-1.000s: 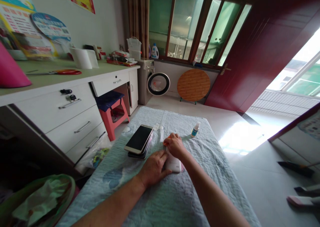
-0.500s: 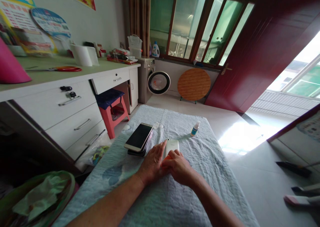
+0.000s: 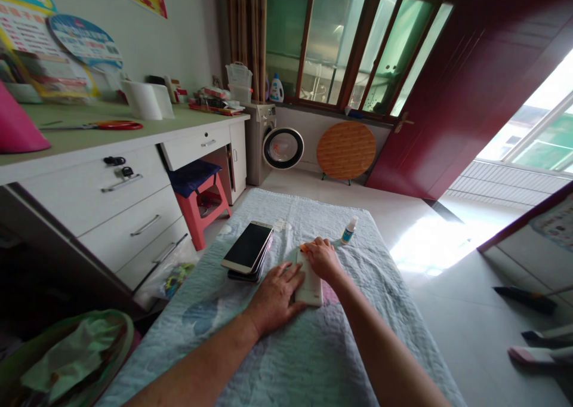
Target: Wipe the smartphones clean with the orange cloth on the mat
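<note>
A white phone (image 3: 310, 292) lies back side up on the quilted cloth (image 3: 286, 371) between my hands. My left hand (image 3: 274, 296) rests along its left edge, fingers stretched out and touching it. At the phone's far end my right hand (image 3: 323, 258) presses down an orange cloth (image 3: 303, 248), mostly hidden under the closed fingers. To the left is a stack of phones (image 3: 249, 247), the top one with its dark screen facing up. A small spray bottle (image 3: 348, 231) with a blue label stands beyond my right hand.
A desk (image 3: 179, 128) with drawers runs along the left, scissors (image 3: 116, 125) and a paper roll (image 3: 143, 99) on it. A red stool (image 3: 201, 207) stands beneath. A waste bin (image 3: 128, 335) sits at lower left. An open red door (image 3: 421, 96) is at right.
My right hand has slid with the orange cloth from the phone's near end to its far end. My left hand has shifted slightly nearer and its fingers have spread along the edge.
</note>
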Demonstrator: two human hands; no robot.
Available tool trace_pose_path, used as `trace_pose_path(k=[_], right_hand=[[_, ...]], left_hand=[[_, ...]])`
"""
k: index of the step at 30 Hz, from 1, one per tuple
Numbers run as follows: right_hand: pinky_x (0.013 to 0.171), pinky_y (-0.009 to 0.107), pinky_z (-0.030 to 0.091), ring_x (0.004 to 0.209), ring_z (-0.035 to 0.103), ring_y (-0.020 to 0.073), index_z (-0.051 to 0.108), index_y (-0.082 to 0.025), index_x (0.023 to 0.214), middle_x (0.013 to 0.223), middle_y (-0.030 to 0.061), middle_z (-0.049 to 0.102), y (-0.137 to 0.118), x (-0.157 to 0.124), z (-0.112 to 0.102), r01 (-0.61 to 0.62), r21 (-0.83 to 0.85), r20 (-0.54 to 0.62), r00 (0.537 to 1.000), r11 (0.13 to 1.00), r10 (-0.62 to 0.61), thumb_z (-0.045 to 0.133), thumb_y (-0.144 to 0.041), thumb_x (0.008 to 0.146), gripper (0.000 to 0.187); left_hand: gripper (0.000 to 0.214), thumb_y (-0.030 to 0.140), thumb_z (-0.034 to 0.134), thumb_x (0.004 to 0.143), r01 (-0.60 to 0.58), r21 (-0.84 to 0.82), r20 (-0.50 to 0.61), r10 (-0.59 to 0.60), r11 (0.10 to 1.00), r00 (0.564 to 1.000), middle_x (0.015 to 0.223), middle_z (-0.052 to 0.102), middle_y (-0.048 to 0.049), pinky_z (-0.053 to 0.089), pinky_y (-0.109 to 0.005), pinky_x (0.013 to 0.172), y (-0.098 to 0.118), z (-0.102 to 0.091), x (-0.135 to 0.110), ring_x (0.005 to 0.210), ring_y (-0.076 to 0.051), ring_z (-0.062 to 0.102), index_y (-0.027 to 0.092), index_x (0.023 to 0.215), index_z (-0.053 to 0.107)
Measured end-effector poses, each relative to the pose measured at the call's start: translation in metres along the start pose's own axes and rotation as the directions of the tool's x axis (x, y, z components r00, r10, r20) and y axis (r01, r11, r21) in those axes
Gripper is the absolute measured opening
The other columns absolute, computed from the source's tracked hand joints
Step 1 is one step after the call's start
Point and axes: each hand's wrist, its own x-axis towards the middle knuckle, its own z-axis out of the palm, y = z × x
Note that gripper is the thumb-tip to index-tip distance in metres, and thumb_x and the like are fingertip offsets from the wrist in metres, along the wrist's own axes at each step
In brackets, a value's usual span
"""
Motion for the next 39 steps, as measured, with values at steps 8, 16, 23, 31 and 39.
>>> trace_pose_path(k=[8, 16, 23, 31, 39], right_hand=[[0.081, 0.027, 0.032, 0.091, 0.048, 0.0183, 0.068, -0.021, 0.102, 0.098, 0.0067, 0.059, 0.024, -0.024, -0.002, -0.039, -0.020, -0.046, 0.998, 0.999, 0.038, 0.042, -0.022, 0.098, 0.027], [0.075, 0.026, 0.031, 0.087, 0.045, 0.0176, 0.064, -0.025, 0.106, 0.094, 0.0042, 0.056, 0.006, -0.063, -0.011, 0.126, -0.022, -0.030, 0.992, 0.992, -0.126, 0.042, -0.024, 0.099, 0.023], [0.078, 0.027, 0.033, 0.087, 0.046, 0.0176, 0.063, -0.027, 0.107, 0.096, 0.0042, 0.056, -0.009, -0.103, -0.021, 0.251, 0.045, 0.048, 0.966, 0.967, -0.253, 0.043, -0.028, 0.099, 0.021], [0.080, 0.026, 0.036, 0.086, 0.049, 0.0161, 0.066, -0.028, 0.102, 0.092, 0.0024, 0.056, -0.010, -0.115, -0.026, 0.241, 0.124, 0.076, 0.965, 0.963, -0.251, 0.038, -0.031, 0.102, 0.027], [0.086, 0.030, 0.042, 0.094, 0.056, 0.0195, 0.058, -0.021, 0.118, 0.101, 0.0070, 0.063, 0.012, -0.098, 0.001, 0.001, 0.163, -0.151, 0.988, 0.987, 0.023, 0.041, -0.026, 0.098, 0.027]], left_hand=[[0.059, 0.047, 0.065, 0.086, 0.015, 0.042, 0.040, -0.017, 0.999, 0.999, 0.147, 0.048, -0.0075, 0.029, -0.048, 0.114, 0.002, -0.003, 0.001, 0.133, -0.031, 0.043, 0.021, 0.137, 0.052], [0.063, 0.059, 0.058, 0.088, -0.006, 0.034, 0.016, 0.006, 0.999, 1.000, 0.146, 0.048, -0.0098, 0.032, -0.048, 0.112, -0.002, 0.000, 0.001, 0.132, -0.031, 0.044, 0.021, 0.137, 0.051], [0.059, 0.056, 0.063, 0.086, 0.000, 0.009, -0.032, 0.001, 1.000, 0.999, 0.141, 0.054, -0.0109, 0.035, -0.046, 0.111, -0.004, 0.003, 0.002, 0.130, -0.029, 0.047, 0.019, 0.132, 0.055], [0.052, 0.048, 0.063, 0.088, -0.011, 0.005, -0.046, 0.011, 1.000, 0.999, 0.141, 0.054, -0.0106, 0.036, -0.046, 0.111, -0.004, 0.003, 0.001, 0.129, -0.029, 0.048, 0.020, 0.130, 0.056], [0.057, 0.051, 0.064, 0.086, 0.013, 0.007, 0.001, -0.013, 1.000, 1.000, 0.143, 0.052, -0.0105, 0.034, -0.048, 0.112, -0.004, 0.001, 0.001, 0.131, -0.030, 0.045, 0.020, 0.133, 0.055]])
